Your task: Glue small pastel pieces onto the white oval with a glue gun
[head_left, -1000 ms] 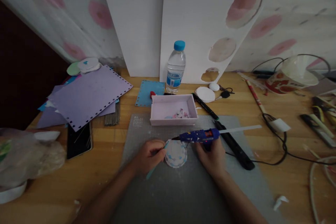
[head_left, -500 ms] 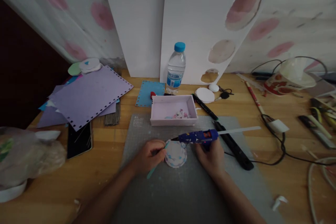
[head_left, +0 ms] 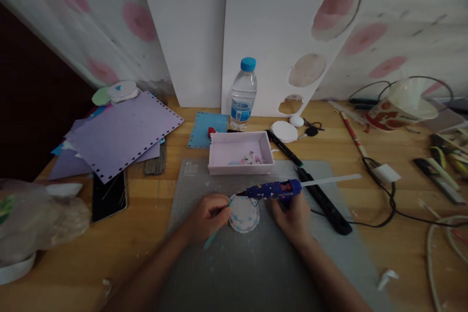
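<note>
Two hands work at the near middle of a grey cutting mat (head_left: 256,273) on a wooden table (head_left: 146,234). Right hand (head_left: 292,218) is clamped round the grip of a blue glue gun (head_left: 272,190), held level so its dark nozzle meets the far left rim of a small round white piece (head_left: 243,214) dotted with pale blue. A translucent glue stick (head_left: 331,180) juts from the gun's rear. Left hand (head_left: 206,214) is closed on a thin teal stick (head_left: 215,234), its tip at the same rim, seemingly steadying whatever is being fixed there (the contact itself is too small to tell). Beyond the mat's far edge stands a shallow pink tray (head_left: 241,152) of small scraps, rigid and rectangular; behind it, a clear plastic water bottle (head_left: 243,93). Perforated lilac card sheets (head_left: 122,134) lie stacked at left.
</note>
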{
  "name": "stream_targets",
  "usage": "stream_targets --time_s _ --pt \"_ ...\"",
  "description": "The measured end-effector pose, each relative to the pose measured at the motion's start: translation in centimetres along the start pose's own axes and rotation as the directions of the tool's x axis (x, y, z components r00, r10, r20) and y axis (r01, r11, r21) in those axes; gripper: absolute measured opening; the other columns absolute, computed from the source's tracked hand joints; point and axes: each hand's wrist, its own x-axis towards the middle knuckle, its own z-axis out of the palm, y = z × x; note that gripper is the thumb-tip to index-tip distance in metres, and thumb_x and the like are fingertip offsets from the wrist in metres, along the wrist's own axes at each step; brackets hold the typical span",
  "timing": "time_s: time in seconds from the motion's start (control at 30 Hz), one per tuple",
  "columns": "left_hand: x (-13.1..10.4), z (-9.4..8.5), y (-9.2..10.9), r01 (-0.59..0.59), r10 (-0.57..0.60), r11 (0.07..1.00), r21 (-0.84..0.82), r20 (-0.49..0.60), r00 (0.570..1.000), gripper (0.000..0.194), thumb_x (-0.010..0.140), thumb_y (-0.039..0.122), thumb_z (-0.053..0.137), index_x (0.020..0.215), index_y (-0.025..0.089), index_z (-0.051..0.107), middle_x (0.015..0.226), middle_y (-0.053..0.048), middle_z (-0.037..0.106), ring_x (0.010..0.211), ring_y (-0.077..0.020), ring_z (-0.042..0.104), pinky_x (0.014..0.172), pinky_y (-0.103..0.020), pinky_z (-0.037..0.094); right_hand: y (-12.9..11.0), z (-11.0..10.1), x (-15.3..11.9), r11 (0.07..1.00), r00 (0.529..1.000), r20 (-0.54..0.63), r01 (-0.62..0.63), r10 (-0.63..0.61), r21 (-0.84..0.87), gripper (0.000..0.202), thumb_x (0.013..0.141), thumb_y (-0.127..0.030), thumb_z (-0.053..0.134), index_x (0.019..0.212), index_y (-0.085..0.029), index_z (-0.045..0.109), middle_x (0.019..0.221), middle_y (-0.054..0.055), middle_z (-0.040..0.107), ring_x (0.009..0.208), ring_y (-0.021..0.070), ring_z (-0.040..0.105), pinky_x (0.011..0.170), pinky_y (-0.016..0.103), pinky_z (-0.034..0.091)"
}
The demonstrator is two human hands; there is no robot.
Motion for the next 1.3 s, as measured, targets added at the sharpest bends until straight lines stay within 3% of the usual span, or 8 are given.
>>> stream_targets --time_s 1.3 --pt "0.03 0.02 -0.15 -0.016 0.016 1.0 -0.005 0.013 1.0 0.035 0.087 0.022 0.043 0.052 0.017 0.04 0.056 0.002 0.042 0.061 -0.0125 0.046 0.061 -0.024 0.033 -0.09 -0.2 0.09 0.999 0.999 0.034 -0.032 0.031 0.034 0.015 0.079 -0.03 0.055 0.09 -0.022 0.047 0.069 0.0 0.056 0.056 0.0181 0.055 0.05 0.028 0.043"
